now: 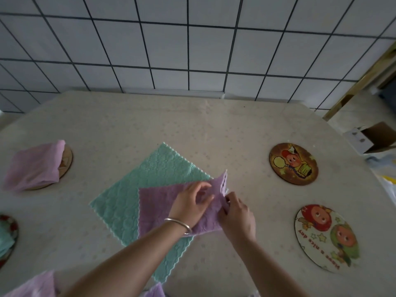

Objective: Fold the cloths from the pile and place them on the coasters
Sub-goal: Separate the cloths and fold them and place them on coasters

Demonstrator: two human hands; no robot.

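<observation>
A purple cloth (158,209) lies folded over on top of a flat mint-green cloth (126,196) at the table's middle. My left hand (190,202), with a bangle on the wrist, presses on the purple cloth. My right hand (236,213) pinches the cloth's right edge, whose corner stands up. A folded pink cloth (34,166) rests on a wooden coaster (67,159) at the left. A folded green cloth (5,239) sits on a coaster (11,224) at the left edge. Two picture coasters (293,163) (325,236) lie bare on the right.
More purple cloth (36,286) shows at the bottom left edge, and a scrap (155,291) at the bottom middle. An open cardboard box (372,138) stands past the table's right corner. A tiled wall (188,43) rises behind the table (171,118).
</observation>
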